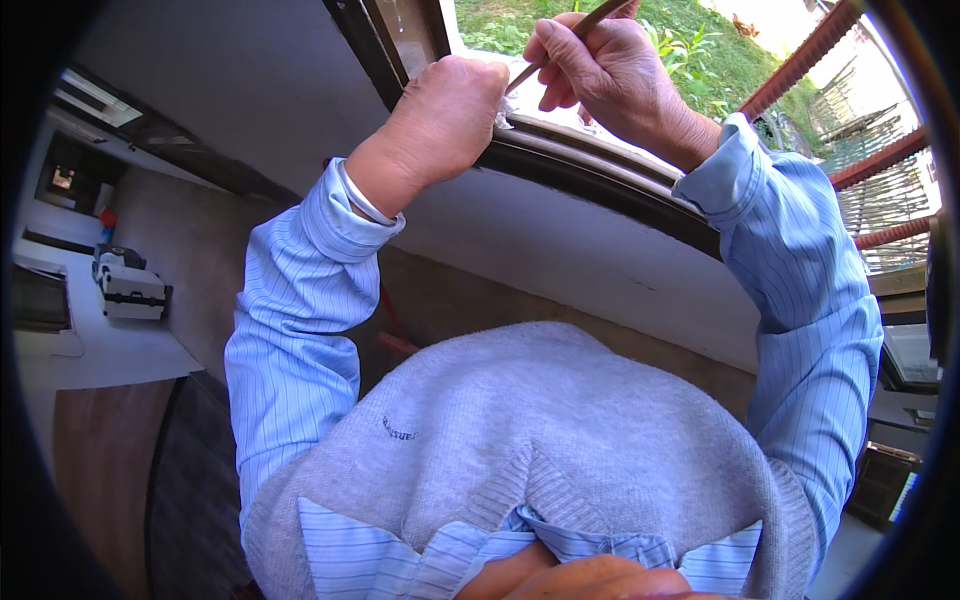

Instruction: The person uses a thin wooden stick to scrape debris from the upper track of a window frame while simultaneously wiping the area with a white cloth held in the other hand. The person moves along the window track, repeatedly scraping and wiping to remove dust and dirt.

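At the window, my left hand (pixel 442 120) is curled into a fist above the dark sill. A bit of crumpled white material (pixel 504 114) pokes out below its fingers; the rest is hidden by the hand. Between thumb and fingers, my right hand (pixel 592 60) grips a thin brown stick (pixel 581 30), held at a slant. The stick's lower end reaches down beside my left fingers, close to the white material. Its upper end runs out of view. Both hands are over the dark window frame (pixel 592 154) or just beyond it.
Reddish ribbed bars (pixel 802 56) cross the window opening on the right. Outside are grass (pixel 495 22), plants and a woven fence (pixel 870 210). A pale wall (pixel 570 240) lies under the sill. Far left, a white case (pixel 131 291) stands in the room.
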`<state>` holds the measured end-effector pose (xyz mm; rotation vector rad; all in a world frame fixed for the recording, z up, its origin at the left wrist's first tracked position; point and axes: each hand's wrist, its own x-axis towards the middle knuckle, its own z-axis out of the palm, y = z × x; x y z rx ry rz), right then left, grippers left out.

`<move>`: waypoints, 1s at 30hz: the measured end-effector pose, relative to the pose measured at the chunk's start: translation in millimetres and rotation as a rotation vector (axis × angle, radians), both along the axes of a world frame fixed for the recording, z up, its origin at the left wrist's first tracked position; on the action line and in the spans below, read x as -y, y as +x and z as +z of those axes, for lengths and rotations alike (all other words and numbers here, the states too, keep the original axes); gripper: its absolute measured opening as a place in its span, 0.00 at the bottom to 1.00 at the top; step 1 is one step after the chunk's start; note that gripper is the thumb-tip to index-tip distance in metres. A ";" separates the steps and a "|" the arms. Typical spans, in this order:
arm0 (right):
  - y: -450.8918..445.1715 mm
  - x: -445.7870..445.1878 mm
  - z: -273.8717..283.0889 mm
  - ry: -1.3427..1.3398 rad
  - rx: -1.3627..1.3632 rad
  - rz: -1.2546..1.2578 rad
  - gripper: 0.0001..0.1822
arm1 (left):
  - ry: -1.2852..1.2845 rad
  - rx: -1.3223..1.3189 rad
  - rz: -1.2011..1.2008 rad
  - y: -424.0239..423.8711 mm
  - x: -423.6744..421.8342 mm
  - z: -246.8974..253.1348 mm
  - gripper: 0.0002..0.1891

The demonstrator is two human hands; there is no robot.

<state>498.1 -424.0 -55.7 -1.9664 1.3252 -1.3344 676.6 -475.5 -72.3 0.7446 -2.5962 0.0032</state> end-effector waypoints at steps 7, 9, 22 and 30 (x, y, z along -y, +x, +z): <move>-13.1 -0.9 -7.0 0.123 0.043 0.129 0.19 | 0.004 0.259 0.123 -6.6 -8.6 8.2 0.08; -14.6 1.3 -9.8 0.117 0.017 0.204 0.18 | -0.101 0.163 0.083 -7.3 -8.5 3.0 0.08; -59.7 -72.4 4.9 -0.126 -0.371 0.178 0.10 | -0.088 -0.200 -0.113 -2.4 -12.9 -5.5 0.11; -95.8 -120.8 16.5 -0.005 -0.403 0.053 0.16 | 0.165 -0.237 -0.303 -17.7 -21.1 -9.2 0.11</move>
